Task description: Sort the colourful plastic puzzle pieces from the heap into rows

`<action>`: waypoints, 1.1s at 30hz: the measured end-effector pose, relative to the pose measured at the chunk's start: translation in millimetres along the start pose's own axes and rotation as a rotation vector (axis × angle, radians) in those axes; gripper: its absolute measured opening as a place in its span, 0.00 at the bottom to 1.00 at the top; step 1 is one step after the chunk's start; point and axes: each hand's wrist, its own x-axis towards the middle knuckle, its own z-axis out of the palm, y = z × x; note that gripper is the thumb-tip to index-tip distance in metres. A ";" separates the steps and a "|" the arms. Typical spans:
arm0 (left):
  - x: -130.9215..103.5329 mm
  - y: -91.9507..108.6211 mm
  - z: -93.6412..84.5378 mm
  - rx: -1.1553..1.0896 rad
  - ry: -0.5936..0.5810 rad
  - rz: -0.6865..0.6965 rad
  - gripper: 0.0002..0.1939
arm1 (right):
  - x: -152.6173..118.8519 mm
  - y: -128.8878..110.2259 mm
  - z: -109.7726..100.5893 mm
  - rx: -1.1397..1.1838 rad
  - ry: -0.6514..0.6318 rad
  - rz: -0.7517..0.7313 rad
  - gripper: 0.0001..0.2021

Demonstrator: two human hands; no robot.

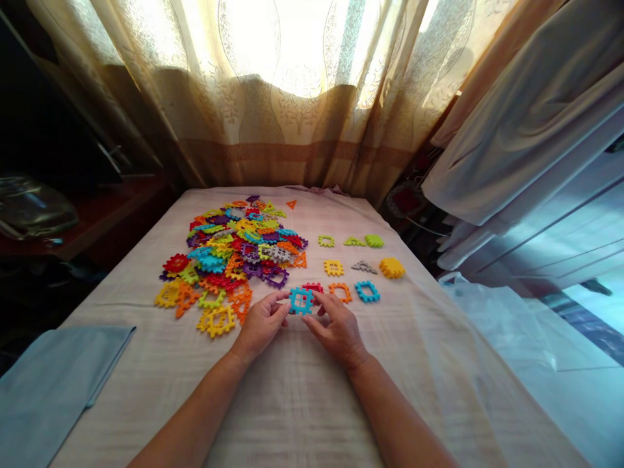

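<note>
A blue square window-shaped interlocking tile [301, 301] is held up between my two hands. My left hand [262, 323] pinches its left edge with thumb and fingers. At the right edge, the fingers of my right hand [338, 327] touch the tile, with the thumb below. Just behind it a red tile [312, 287] lies partly hidden. Beside my right hand are an orange square frame tile [340, 292] and a blue square frame tile [367, 292]. To the left of my left hand spreads a heap of mixed coloured tiles [238, 237].
Right of the heap lie a yellow window tile [333, 268], a grey triangular tile [364, 266], a yellow piece [392, 268] and several green pieces. A blue cloth [63, 383] covers the table's left front corner. Curtains [292, 130] hang behind; a clear plastic bag [497, 325] is at right.
</note>
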 end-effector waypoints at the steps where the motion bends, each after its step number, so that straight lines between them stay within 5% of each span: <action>1: -0.1 -0.7 0.9 -0.010 -0.002 -0.009 0.31 | -0.3 0.9 0.2 -0.007 0.000 -0.003 0.21; 14: -0.1 -3.4 2.5 -0.024 -0.036 -0.002 0.25 | 0.0 1.6 -1.1 -0.095 -0.005 -0.081 0.25; 33: -1.3 -4.3 2.8 -0.032 -0.107 0.010 0.25 | 0.2 4.4 -1.4 -0.083 0.074 -0.090 0.10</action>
